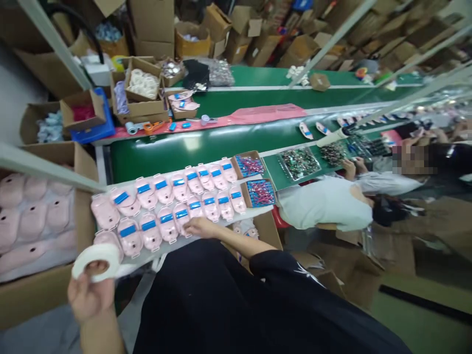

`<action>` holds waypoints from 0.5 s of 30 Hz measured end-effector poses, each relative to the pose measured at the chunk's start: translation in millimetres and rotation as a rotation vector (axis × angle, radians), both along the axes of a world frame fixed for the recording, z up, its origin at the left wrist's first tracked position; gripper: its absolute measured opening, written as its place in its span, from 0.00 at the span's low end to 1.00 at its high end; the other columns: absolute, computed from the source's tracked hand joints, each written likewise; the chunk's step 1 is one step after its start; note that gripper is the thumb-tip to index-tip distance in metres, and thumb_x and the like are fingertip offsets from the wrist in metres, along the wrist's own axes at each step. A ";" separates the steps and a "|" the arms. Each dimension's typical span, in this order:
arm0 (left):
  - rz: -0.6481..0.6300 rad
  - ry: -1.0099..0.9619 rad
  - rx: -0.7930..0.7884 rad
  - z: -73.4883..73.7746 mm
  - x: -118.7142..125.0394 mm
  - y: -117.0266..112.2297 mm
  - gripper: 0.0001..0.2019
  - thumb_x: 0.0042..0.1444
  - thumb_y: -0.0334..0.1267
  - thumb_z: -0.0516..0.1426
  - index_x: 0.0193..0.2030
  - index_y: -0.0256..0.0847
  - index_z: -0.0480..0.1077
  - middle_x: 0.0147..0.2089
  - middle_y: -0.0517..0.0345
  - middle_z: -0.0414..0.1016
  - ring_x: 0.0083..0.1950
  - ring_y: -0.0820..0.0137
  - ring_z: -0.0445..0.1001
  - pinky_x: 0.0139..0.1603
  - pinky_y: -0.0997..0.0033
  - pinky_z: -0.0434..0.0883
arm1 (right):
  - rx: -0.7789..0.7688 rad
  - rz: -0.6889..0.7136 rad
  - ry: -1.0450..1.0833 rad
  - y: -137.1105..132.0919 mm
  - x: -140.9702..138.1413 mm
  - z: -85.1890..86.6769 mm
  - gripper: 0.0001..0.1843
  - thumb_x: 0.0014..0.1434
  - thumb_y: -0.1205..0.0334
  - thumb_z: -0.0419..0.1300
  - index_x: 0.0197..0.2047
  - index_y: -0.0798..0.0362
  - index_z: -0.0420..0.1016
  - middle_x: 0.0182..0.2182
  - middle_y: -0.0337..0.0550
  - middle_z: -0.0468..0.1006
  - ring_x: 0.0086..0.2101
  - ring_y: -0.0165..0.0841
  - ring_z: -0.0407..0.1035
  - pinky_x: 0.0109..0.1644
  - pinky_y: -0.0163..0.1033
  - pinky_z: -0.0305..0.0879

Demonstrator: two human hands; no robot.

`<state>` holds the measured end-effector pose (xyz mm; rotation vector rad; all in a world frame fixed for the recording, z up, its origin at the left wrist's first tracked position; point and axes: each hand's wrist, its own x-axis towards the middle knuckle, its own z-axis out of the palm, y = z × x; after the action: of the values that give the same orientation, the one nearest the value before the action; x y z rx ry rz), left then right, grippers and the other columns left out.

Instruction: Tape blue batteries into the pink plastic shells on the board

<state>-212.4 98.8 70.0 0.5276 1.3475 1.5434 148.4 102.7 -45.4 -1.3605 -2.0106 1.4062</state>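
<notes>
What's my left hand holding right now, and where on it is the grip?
Your left hand is holding a roll of white tape by the lower part of its rim.

A white tape roll (109,255) and rows of blue-strapped pink pieces (167,225)

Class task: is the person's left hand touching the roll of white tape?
Touching: the head view shows the left hand holding the roll of white tape up.
</notes>
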 end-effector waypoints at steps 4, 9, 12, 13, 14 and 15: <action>0.031 0.125 -0.042 -6.5 53.3 -33.8 0.23 0.36 0.59 0.69 0.19 0.43 0.69 0.19 0.62 0.69 0.24 0.67 0.65 0.27 0.60 0.72 | -0.081 -0.679 -0.388 31.1 209.9 -20.0 0.20 0.73 0.59 0.50 0.46 0.58 0.83 0.42 0.50 0.85 0.43 0.37 0.78 0.52 0.37 0.69; 0.072 0.197 -0.182 6.0 143.8 -74.9 0.22 0.35 0.55 0.69 0.22 0.40 0.69 0.19 0.62 0.69 0.22 0.69 0.65 0.26 0.63 0.71 | 0.020 -0.918 -0.569 100.1 403.6 -37.8 0.23 0.71 0.64 0.49 0.64 0.57 0.75 0.59 0.54 0.79 0.58 0.38 0.72 0.66 0.40 0.62; 0.072 0.193 -0.238 24.0 194.9 -93.7 0.22 0.32 0.52 0.72 0.24 0.39 0.70 0.20 0.62 0.70 0.22 0.72 0.64 0.27 0.66 0.70 | -0.033 -0.882 -0.609 139.0 454.3 -53.8 0.27 0.68 0.68 0.50 0.69 0.53 0.71 0.62 0.52 0.77 0.61 0.40 0.70 0.69 0.44 0.60; 0.063 0.191 -0.249 31.0 209.2 -99.0 0.23 0.30 0.52 0.73 0.25 0.38 0.71 0.21 0.62 0.70 0.23 0.72 0.65 0.27 0.67 0.70 | -0.067 -0.840 -0.615 149.7 463.0 -59.8 0.29 0.67 0.68 0.53 0.69 0.52 0.71 0.62 0.53 0.76 0.62 0.42 0.69 0.69 0.46 0.60; 0.056 0.192 -0.261 37.9 221.9 -103.5 0.24 0.28 0.51 0.74 0.26 0.38 0.72 0.22 0.61 0.71 0.23 0.73 0.65 0.27 0.68 0.70 | -0.110 -0.788 -0.607 158.7 469.0 -65.9 0.29 0.65 0.68 0.56 0.69 0.51 0.72 0.62 0.54 0.76 0.62 0.44 0.69 0.69 0.48 0.60; 0.055 0.195 -0.272 44.4 233.1 -107.3 0.25 0.27 0.51 0.75 0.27 0.37 0.73 0.22 0.60 0.72 0.24 0.73 0.66 0.27 0.69 0.70 | -0.156 -0.734 -0.585 165.9 473.1 -72.1 0.29 0.63 0.67 0.59 0.67 0.51 0.74 0.62 0.55 0.76 0.61 0.45 0.70 0.69 0.49 0.60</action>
<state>20.6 -8.5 114.4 0.4819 1.7034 1.3492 621.5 268.5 -117.5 -2.4589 -1.3968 0.8886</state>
